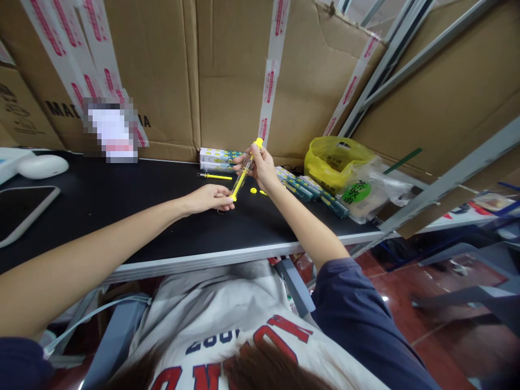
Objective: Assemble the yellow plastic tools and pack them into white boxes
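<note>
A clear tube (246, 168) with a yellow rod inside and yellow ends is held tilted above the black desk, its upper end leaning right. My right hand (263, 165) is closed around its upper part, just below the yellow cap (258, 142). At the lower yellow end, the fingers of my left hand (213, 198) pinch the tube. Behind my left hand lies a thin yellow rod (218, 176) with a dark, narrow tip. A small round yellow piece (253, 190) rests on the desk beside my right wrist, and another small yellow bit is partly hidden by that wrist.
White and green patterned boxes (215, 157) stand behind my hands, with several more (298, 187) to the right. Beyond are a yellow plastic bag (333, 162) and a clear bag (361, 192). A white mouse (43, 166) and a tablet-like device (26, 211) lie left. Cardboard (231, 70) walls the back.
</note>
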The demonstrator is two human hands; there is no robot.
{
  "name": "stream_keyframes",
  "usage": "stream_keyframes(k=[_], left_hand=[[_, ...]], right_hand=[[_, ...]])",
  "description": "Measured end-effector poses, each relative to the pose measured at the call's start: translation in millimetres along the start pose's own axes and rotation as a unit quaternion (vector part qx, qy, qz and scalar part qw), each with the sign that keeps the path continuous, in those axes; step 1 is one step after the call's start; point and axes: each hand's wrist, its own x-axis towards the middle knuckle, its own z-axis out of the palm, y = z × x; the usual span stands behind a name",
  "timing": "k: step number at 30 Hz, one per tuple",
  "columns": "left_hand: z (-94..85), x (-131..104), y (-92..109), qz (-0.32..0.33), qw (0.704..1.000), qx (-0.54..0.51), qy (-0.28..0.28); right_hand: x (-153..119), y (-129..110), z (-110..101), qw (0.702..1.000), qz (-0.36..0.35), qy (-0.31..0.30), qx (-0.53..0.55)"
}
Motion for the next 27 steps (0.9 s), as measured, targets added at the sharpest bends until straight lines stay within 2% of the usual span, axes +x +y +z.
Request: stream_keyframes(k=[7,10,16,20,27], left_hand=[[5.8,-5.6,4.2,-0.03,0.998,-0.033,-0.038],[6.0,-2.8,-0.1,-0.015,1.0,-0.005,-0.009],[9.0,-0.2,-8.9,0.057,0.992,0.091,0.067],[15.3,-4.9,-6.7,0.05,0.985,0.112,0.124],[17.0,-6.0,-4.5,0.057,0.98,0.13,0.137]], right_hand=[[1.3,0.8,-0.5,1.0,-0.004,0.005,0.018],[0.4,1.8,0.9,1.0,-0.009,0.01,0.023],[-1.7,4.6,6.5,0.999,-0.011,0.046,0.027],[-1.8,6.4,8.3,0.998,-0.011,0.062,0.03],[-1.3,6.0,6.9,0.996,-0.028,0.073,0.047]])
